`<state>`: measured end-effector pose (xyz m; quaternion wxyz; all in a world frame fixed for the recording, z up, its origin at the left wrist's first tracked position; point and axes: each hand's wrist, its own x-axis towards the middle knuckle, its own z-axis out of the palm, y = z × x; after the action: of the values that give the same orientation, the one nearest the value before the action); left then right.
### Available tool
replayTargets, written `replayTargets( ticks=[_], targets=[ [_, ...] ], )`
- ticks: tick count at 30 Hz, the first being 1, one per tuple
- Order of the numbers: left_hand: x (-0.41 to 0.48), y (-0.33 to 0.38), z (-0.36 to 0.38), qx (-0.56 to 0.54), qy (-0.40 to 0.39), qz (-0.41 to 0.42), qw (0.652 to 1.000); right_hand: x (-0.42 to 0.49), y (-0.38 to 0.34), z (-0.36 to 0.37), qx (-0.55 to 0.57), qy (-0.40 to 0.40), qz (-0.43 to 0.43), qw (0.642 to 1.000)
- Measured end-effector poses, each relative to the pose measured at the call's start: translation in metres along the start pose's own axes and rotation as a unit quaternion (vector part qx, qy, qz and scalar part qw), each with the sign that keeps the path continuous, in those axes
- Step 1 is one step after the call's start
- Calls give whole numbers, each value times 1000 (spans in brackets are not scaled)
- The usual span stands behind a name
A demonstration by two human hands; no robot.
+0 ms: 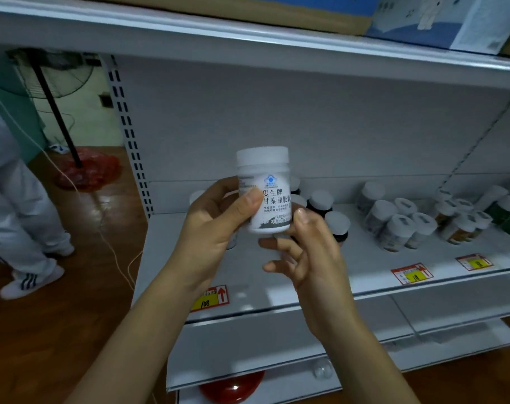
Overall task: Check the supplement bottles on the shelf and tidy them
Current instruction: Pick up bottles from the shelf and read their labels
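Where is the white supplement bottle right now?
The white supplement bottle is centre of the head view, held upright above the shelf by the left hand, the right hand pinching its base, in front of dark white-capped bottles.

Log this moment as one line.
step: inspect | left hand: grips white bottle upright | right hand: pinches its base | shelf: other bottles behind

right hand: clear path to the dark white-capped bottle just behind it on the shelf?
Probably, but not as is: the right hand pinches the base of the white bottle that the left hand grips. Once it lets go, the dark bottle stands close behind it on the shelf, nothing between.
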<state>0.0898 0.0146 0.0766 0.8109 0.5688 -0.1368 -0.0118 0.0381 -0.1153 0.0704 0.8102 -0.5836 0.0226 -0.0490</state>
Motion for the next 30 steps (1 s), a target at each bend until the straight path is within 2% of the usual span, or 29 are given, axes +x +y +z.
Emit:
replayTargets(
  ticks=[3, 8, 13, 21, 23, 26, 28, 30],
  targets=[
    [-4, -2, 3, 13, -18, 12, 1000, -5, -4, 1, -30, 5, -52, 998],
    [-5, -3, 2, 1, -23, 23, 999, -10, -5, 5, -63, -6, -83, 995],
    [-10, -5, -4, -30, -29, -8, 999, -11, 2, 11, -80, 37, -110, 990],
    [-18, -9, -12, -98, -13, -65, 993, -14, 17, 21, -74, 52, -124, 988],
    [-17, -10, -15, -95, -4, -64, 993, -12, 18, 21, -59, 47, -92, 993],
    [-16, -11, -20, -97, -4, -69, 993, -9, 15, 18, 62, -12, 39, 997],
    [-16, -11, -22, -96, -15, -79, 992, -8, 13, 18, 167, -55, 119, 977],
    [-17, -11, -20, -98, -28, -90, 991, -7, 13, 19, 231, -83, 165, 955]
  ],
)
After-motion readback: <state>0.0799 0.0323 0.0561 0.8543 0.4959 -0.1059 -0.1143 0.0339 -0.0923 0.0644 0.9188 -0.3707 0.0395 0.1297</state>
